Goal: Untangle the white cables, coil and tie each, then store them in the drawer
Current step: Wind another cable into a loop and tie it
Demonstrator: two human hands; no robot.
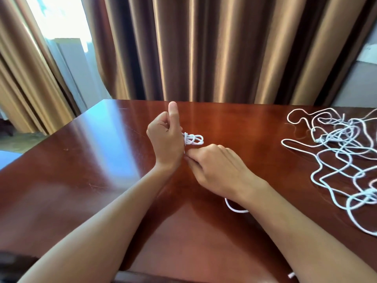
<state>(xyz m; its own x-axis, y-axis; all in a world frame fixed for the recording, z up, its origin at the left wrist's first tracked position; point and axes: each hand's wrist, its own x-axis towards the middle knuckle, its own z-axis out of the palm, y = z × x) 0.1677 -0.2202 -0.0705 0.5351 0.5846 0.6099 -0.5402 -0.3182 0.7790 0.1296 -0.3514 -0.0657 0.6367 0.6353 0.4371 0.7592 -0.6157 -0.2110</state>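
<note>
White thin cable coil [193, 139] is sitting in the left hand [165, 137], its grip clamping it, long axis toward three o'clock; the right hand [216, 168], nearer, is apparently pinching its tail.

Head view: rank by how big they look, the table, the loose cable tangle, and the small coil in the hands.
1. table
2. loose cable tangle, far right, partly cut off by the frame edge
3. small coil, held by the left hand

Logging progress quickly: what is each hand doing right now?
Left hand: grips the small cable coil.
Right hand: pinches the cable's loose strand.
</note>
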